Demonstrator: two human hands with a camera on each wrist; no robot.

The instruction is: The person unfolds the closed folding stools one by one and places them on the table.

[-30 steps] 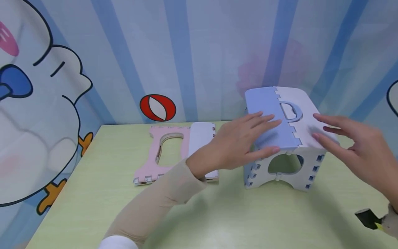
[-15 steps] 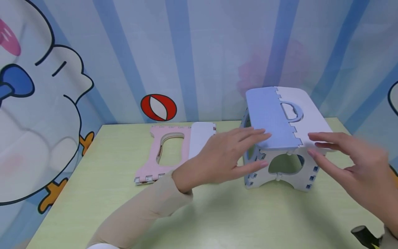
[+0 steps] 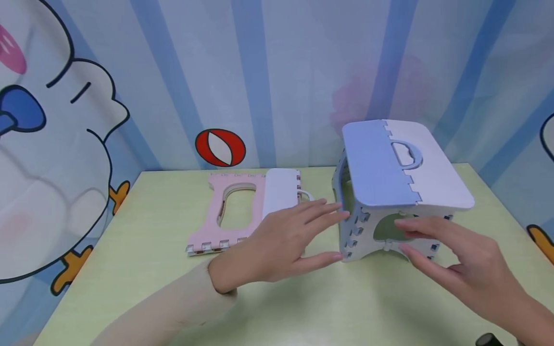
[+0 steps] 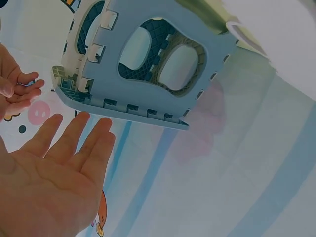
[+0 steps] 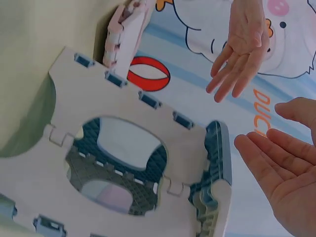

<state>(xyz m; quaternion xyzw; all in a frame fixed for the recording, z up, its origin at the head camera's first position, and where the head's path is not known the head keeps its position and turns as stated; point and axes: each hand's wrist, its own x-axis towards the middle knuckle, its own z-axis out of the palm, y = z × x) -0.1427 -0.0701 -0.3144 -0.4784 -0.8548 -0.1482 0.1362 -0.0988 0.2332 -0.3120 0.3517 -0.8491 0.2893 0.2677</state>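
head view: on a pale green table [image 3: 143,283], a blue-and-white stool [image 3: 389,185] is stood upright at three o'clock. at eight, a pink-and-white stool [image 3: 258,202] is laid folded flat. at six, the left hand [image 3: 277,245] is held with fingers straight, thumb apart; at four, the right hand [image 3: 472,266], fingers loosely bent, nothing gripped. the blue-and-white stool could be nudged askew if brushed by fingertips.

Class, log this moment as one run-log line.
left hand: holds nothing | right hand: holds nothing | blue-white stool: unfolded, upright on table | pink-white stool: folded flat
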